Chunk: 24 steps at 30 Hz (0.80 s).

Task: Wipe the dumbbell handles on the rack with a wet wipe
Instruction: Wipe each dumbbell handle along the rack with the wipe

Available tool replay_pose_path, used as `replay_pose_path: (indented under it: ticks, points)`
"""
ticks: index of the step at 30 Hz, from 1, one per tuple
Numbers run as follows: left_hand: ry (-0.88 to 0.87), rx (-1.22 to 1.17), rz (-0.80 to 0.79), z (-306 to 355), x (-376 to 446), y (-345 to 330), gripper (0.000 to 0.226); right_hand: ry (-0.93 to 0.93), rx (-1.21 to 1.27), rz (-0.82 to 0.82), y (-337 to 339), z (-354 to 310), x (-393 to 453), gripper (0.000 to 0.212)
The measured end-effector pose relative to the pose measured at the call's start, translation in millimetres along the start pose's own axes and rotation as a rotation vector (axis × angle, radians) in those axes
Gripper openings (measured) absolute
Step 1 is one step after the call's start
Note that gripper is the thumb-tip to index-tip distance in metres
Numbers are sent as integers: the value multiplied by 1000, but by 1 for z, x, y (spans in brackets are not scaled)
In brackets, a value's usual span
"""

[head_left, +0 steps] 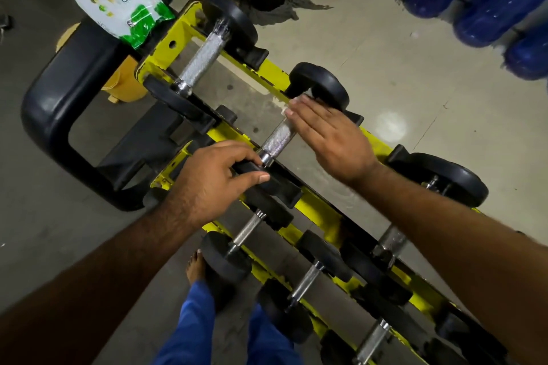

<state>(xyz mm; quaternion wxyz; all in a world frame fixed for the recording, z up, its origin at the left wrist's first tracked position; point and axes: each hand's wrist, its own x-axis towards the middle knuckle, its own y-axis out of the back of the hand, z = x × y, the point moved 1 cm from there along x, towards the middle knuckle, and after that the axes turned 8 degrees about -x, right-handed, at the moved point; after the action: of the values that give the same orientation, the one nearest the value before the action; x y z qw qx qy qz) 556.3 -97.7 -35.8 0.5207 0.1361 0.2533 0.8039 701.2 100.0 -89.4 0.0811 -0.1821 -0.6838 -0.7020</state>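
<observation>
Wiping underway on middle dumbbell handle (277,138): right hand (329,139) flat, pressing wet wipe (292,105) at far end, left hand (213,181) gripping near weight head (267,179); next, drag wipe toward me.

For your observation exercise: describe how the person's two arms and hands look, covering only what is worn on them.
Both the left hand and the right hand are bare: no gloves, rings, watch or wristbands show. Both forearms are uncovered as far as the picture's edge, with no sleeves in view. Fingernails are short and unpainted.
</observation>
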Motion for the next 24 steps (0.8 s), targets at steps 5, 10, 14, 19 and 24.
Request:
replay_pose_path:
  ticks: [5, 10, 14, 19, 24]
  points:
    - [-9, -19, 14, -2, 2, 1, 30, 119, 118, -55, -5, -44, -11, 45]
    - [-16, -36, 22, -4, 2, -1, 30, -145, 42, 40, 3, -17, 3, 53]
    - [-15, -25, 22, -1, 2, 0, 36, 154, 150, -62, 1, -57, -9, 42]
    - [12, -85, 70, -3, 1, 0, 33, -107, 60, 43, 1, -15, 6, 44]
    - [1, -43, 112, -1, -3, -2, 28, 233, 152, -65, -1, -44, -3, 40]
